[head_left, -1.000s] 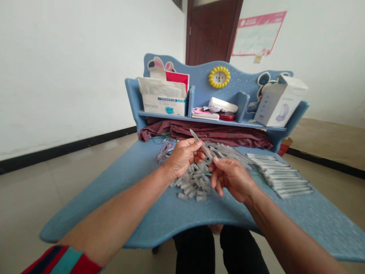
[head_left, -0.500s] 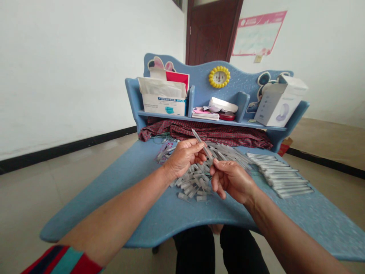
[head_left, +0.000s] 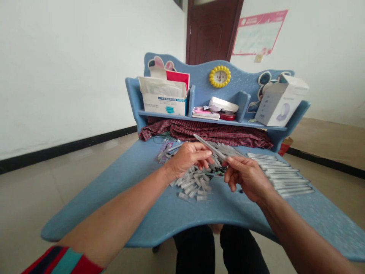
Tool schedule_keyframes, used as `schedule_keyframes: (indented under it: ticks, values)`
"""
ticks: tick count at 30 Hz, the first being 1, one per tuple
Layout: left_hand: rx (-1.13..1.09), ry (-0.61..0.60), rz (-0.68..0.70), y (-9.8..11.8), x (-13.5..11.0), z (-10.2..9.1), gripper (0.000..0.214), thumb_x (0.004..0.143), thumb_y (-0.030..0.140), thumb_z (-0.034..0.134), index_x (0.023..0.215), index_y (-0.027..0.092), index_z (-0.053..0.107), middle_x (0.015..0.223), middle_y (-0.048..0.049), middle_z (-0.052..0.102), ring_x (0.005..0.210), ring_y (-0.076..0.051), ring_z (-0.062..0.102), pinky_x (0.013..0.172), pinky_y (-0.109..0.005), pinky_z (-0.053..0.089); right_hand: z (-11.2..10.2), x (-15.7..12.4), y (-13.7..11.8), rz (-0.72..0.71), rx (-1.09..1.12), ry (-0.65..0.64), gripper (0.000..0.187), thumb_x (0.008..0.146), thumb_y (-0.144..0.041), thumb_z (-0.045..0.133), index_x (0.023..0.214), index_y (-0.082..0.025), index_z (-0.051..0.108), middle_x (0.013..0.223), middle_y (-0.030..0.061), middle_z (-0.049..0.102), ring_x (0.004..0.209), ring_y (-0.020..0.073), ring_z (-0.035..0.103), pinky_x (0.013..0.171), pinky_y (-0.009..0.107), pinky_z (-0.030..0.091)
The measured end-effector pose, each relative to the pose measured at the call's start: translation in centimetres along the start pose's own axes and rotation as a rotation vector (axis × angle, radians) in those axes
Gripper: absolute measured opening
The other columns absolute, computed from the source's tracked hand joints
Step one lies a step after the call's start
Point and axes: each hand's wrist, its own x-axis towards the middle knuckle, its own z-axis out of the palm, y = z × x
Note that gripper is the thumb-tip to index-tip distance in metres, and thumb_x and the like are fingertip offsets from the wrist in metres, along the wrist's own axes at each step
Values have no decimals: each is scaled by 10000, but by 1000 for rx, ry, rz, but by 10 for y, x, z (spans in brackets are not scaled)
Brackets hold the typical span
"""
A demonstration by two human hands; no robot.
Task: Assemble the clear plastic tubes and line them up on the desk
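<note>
A slim translucent pen [head_left: 209, 145] slants over the pile, its pointed end up to the left. My right hand [head_left: 245, 173] is closed on its lower end, pinching it between thumb and fingers. Close beside the shaft is my left hand [head_left: 189, 158], its fingers loosely bent and the thumb a little apart from the pen. Below the hands lie many translucent pen caps [head_left: 189, 186], heaped on the blue desk [head_left: 171, 222]. Clear pen barrels [head_left: 228, 148] lie behind them. Small black pieces [head_left: 215, 170] show between my hands.
Finished-looking pens with dark ends [head_left: 285, 175] lie in a row at the right. Folded checked cloth [head_left: 211, 133] runs along the desk's back. Above it, the shelf holds a mask box [head_left: 165, 102], papers [head_left: 205, 114] and a white carton [head_left: 276, 102].
My right hand has moved right with the pen's lower end, so the pen lies flatter. My left hand has loosened from the shaft. Black pieces now show between my hands.
</note>
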Motion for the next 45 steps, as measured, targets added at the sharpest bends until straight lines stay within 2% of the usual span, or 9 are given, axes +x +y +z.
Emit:
schedule_keyframes:
  ticks: [3, 7, 11, 15, 19, 28, 33, 39, 45]
  values:
    - [329, -164, 28, 2, -2, 0, 121, 702, 217, 637, 791, 143, 668, 651, -16, 662, 532, -108, 574, 503, -199, 396, -17, -18, 3, -27, -117, 92, 331, 774, -468, 579, 730, -140, 583, 475, 16, 603, 299, 111, 480, 314, 217, 351]
    - [710, -268, 134, 1, -2, -2, 150, 682, 91, 568, 744, 136, 697, 681, -7, 671, 637, -120, 591, 603, -196, 398, -35, -61, 14, -53, -528, 134, 383, 821, -484, 513, 627, -162, 584, 485, 19, 587, 376, 108, 512, 397, 220, 395]
    - [834, -326, 166, -4, 0, -7, 216, 652, 38, 516, 704, 148, 694, 643, 12, 653, 625, -112, 575, 606, -182, 382, -48, -101, 26, -149, -764, 155, 421, 865, -457, 444, 558, -192, 561, 426, -3, 513, 402, 115, 507, 421, 211, 407]
    - [885, -407, 178, -3, 1, -9, 240, 619, 28, 511, 703, 156, 695, 634, 20, 634, 601, -105, 550, 578, -172, 367, -55, -120, 34, -226, -872, 45, 337, 880, -392, 433, 652, -206, 596, 472, -7, 543, 395, 114, 514, 405, 203, 411]
    - [981, -487, 200, 0, -1, -5, 290, 588, 15, 528, 763, 157, 711, 660, 12, 629, 578, -99, 524, 568, -171, 366, -50, -122, 38, -307, -942, 19, 276, 889, -339, 428, 716, -209, 600, 492, -8, 559, 379, 108, 503, 383, 196, 393]
    - [1031, -491, 201, -7, -2, -5, 337, 569, 11, 539, 797, 178, 722, 672, 17, 645, 575, -101, 532, 571, -175, 379, -28, -109, 45, -548, -1128, 11, 228, 882, -240, 434, 708, -196, 575, 440, -38, 463, 341, 79, 440, 383, 195, 331]
    - [1045, -486, 247, -9, -2, -4, 315, 568, -1, 538, 763, 162, 723, 676, -5, 650, 585, -112, 537, 558, -183, 369, -24, -103, 49, -595, -1166, 39, 227, 887, -222, 431, 717, -189, 577, 446, -35, 474, 348, 77, 442, 393, 206, 316]
    - [1079, -506, 202, -11, 0, -3, 262, 580, 19, 538, 739, 139, 708, 686, -20, 650, 620, -123, 557, 561, -186, 374, -17, -97, 54, -776, -1232, 96, 180, 873, -185, 459, 743, -175, 584, 469, -15, 531, 374, 96, 502, 422, 215, 349]
    - [802, -427, 114, -4, 2, -12, 170, 621, 92, 596, 750, 131, 700, 675, 0, 630, 610, -108, 543, 572, -183, 393, -22, -97, 50, -656, -1063, 201, 161, 878, -231, 460, 811, -173, 595, 475, -21, 537, 358, 91, 487, 404, 203, 360]
